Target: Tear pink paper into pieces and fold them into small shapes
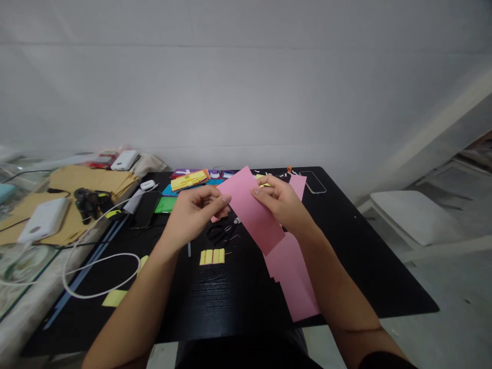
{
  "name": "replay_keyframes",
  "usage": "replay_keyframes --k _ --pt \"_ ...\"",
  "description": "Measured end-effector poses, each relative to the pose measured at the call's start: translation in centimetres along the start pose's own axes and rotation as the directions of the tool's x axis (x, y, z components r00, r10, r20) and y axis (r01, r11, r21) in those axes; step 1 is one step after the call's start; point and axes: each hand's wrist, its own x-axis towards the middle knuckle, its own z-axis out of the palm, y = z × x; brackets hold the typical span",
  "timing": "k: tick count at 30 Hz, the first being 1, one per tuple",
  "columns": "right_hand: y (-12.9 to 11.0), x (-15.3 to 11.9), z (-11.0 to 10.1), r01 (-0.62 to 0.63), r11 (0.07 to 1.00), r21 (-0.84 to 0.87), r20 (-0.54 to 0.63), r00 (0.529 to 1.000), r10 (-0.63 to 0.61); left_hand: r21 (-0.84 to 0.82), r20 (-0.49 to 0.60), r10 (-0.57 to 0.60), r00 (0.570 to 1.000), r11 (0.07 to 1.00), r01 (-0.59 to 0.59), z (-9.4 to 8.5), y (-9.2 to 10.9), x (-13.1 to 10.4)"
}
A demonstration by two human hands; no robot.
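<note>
A rectangular sheet of pink paper [255,212] is held up at a slant above the black table. My right hand [282,200] pinches its upper right edge, the thumb lying on the near face. At the sheet's left edge is my left hand [198,207], fingers curled and thumb closed against them by the paper. More pink sheets [295,279] lie under my right forearm. Below the hands sit black-handled scissors [218,233], partly hidden, and a small folded yellow paper piece [212,257] with several panels.
Folded yellow strips [189,180] lie on coloured papers at the back, near a green packet [165,204]. A phone [145,209] and a looping white cable [102,294] are on the left. A clear phone case [314,183] lies back right. A white stool [413,218] stands beyond.
</note>
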Motion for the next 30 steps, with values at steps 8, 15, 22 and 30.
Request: replay_keyframes --k 8,15,22,30 --pt "0.18 0.18 0.36 0.053 0.999 -0.001 0.007 0.999 -0.053 -0.046 0.064 0.030 0.998 0.999 -0.027 0.39 0.26 -0.26" --pt "0.43 0.24 0.13 -0.027 0.997 0.077 0.072 0.997 0.022 -0.024 0.074 0.073 0.995 0.997 -0.072 0.28 0.56 -0.51" --pt "0.41 0.22 0.09 -0.017 0.998 0.062 0.021 1.000 0.016 0.043 0.047 0.098 0.994 0.994 -0.101 0.11 0.48 -0.38" --pt "0.37 0.34 0.18 0.047 0.999 0.017 -0.062 0.997 -0.046 0.103 0.035 0.130 0.991 0.986 -0.133 -0.50 0.47 -0.35"
